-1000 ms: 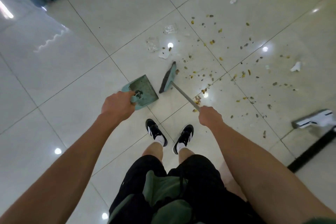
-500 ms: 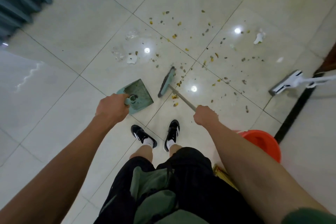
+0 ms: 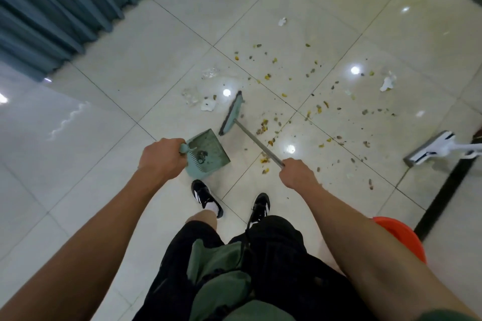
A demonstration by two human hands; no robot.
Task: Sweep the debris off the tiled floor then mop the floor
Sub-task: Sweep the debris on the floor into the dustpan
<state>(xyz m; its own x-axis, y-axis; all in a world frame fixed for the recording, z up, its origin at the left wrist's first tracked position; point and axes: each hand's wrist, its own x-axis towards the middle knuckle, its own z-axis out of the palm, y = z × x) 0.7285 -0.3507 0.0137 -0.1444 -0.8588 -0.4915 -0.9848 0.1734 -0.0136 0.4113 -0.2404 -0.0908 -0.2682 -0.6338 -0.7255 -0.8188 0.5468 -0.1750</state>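
My left hand (image 3: 163, 161) grips the handle of a teal dustpan (image 3: 208, 152), which hangs in front of my feet with a little dirt in it. My right hand (image 3: 297, 173) grips the metal handle of a teal broom (image 3: 233, 113); its head stands on the tiled floor (image 3: 130, 65) just beyond the dustpan. Small yellow and brown debris (image 3: 264, 125) lies scattered to the right of the broom head, with white paper scraps (image 3: 387, 83) and clear plastic bits (image 3: 210, 73) farther out. A white flat mop (image 3: 430, 150) lies on the floor at the right.
A red bucket (image 3: 401, 240) stands at the lower right behind my right arm. A dark floor strip (image 3: 443, 195) runs by the mop. Blue-grey curtains (image 3: 52, 2) hang along the upper left. My two feet in black shoes (image 3: 206, 197) stand just behind the dustpan.
My view has swung to the right, bringing the curtains and the red bucket into sight. The broom head now stands farther out beyond the dustpan. Both hands keep their grips.
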